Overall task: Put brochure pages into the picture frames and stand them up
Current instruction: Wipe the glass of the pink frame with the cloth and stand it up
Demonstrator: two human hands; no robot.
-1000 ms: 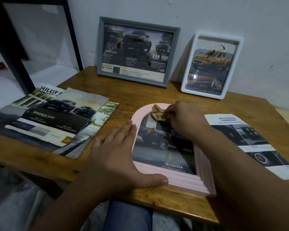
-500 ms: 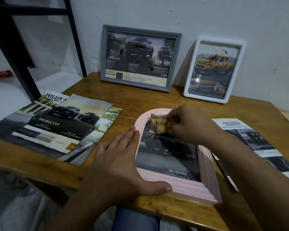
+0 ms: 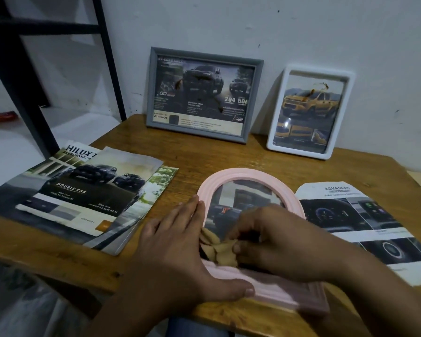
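A pink arched picture frame (image 3: pixel 243 175) lies flat on the wooden table (image 3: pixel 229 154), with a dark car page under its glass. My left hand (image 3: pixel 178 249) lies flat against the frame's left side, fingers straight, thumb along the bottom edge. My right hand (image 3: pixel 275 242) pinches a crumpled tan cloth (image 3: pixel 216 246) on the lower part of the glass. A grey frame (image 3: pixel 202 93) and a white frame (image 3: pixel 309 110) stand against the wall, each with a car page inside.
A stack of Hilux brochures (image 3: pixel 83 195) lies at the left of the table. A loose brochure page (image 3: pixel 365 220) lies to the right of the pink frame. A black metal rack (image 3: pixel 22 69) stands at the far left.
My right hand has dragged the tan cloth from the top of the glass down to its lower left. The left hand has stayed on the frame's side.
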